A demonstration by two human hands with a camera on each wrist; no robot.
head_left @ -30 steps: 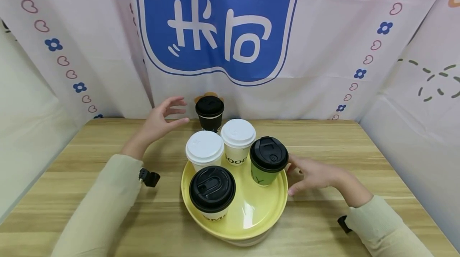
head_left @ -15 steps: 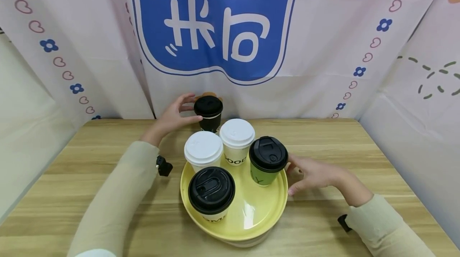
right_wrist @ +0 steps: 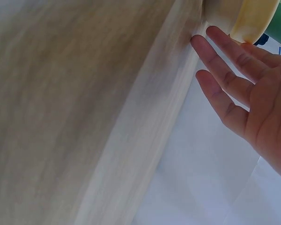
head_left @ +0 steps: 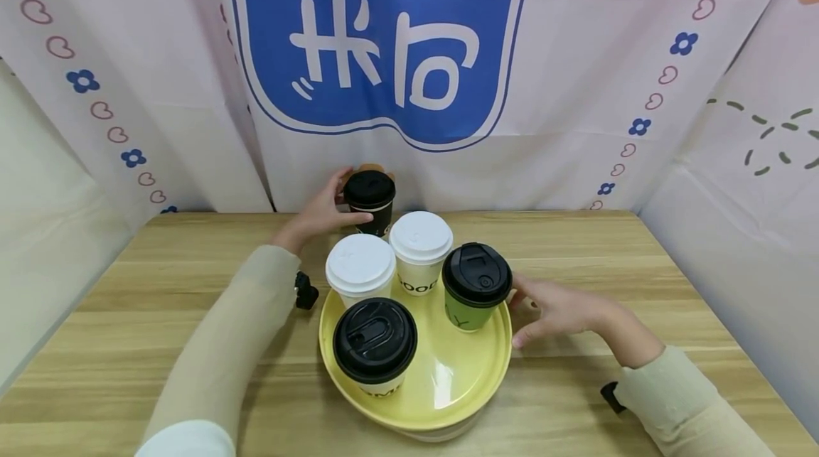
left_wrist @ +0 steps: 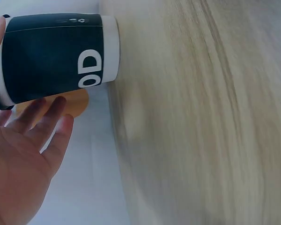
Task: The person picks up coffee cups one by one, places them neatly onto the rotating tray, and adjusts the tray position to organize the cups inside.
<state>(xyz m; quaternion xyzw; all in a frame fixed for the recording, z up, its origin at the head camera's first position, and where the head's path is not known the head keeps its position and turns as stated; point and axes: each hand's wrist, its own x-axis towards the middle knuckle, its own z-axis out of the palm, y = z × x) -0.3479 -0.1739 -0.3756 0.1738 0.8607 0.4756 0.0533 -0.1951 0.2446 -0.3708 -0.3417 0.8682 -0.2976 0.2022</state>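
Both arms were stretched forward, each in a pale sleeve. The left hand was reached far out, with the arm almost straight. Its fingers were held nearly straight and a little spread, and the thumb was lifted apart from them. The right hand was kept lower and closer to the body, with the elbow bent. Its fingers were laid out long and loose, side by side, and nothing was gripped.
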